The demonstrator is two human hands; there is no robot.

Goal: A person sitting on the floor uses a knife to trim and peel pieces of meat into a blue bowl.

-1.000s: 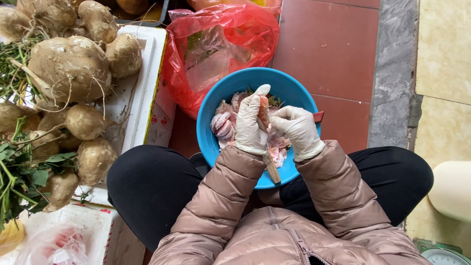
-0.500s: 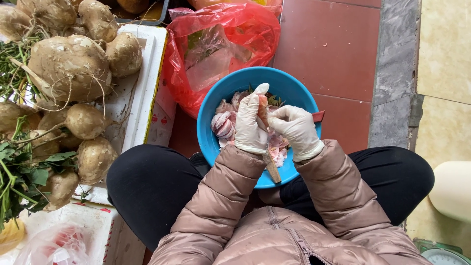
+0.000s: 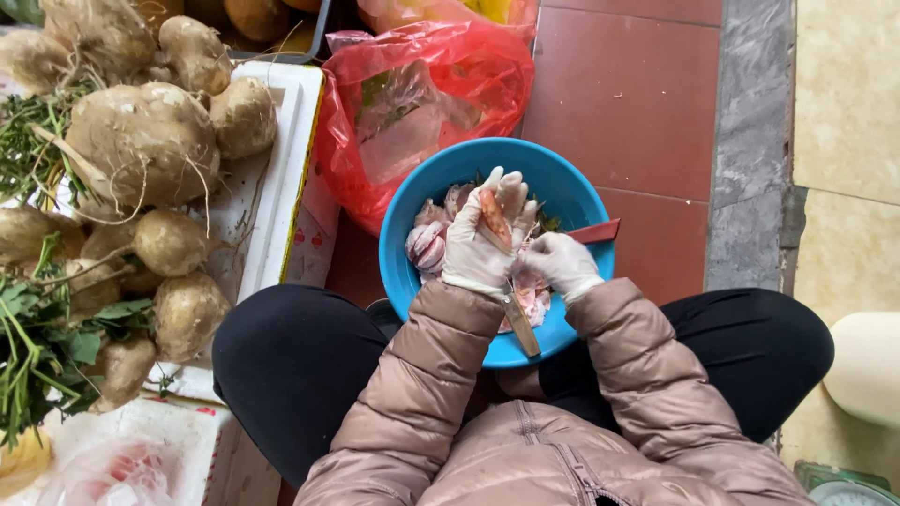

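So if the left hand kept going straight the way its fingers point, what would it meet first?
Probably the far rim of the blue bowl, then the red plastic bag behind it; the left hand points up the picture, though depth is unclear.

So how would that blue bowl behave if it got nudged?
The blue bowl looks like thin plastic, so probably light. It seems to rest on the person's lap, not the floor, so likely tippy. The pink pieces inside add a little weight.

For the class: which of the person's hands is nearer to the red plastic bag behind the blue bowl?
Left. The left hand, holding a shrimp, is over the blue bowl on the side toward the red plastic bag; the right hand is farther from it.
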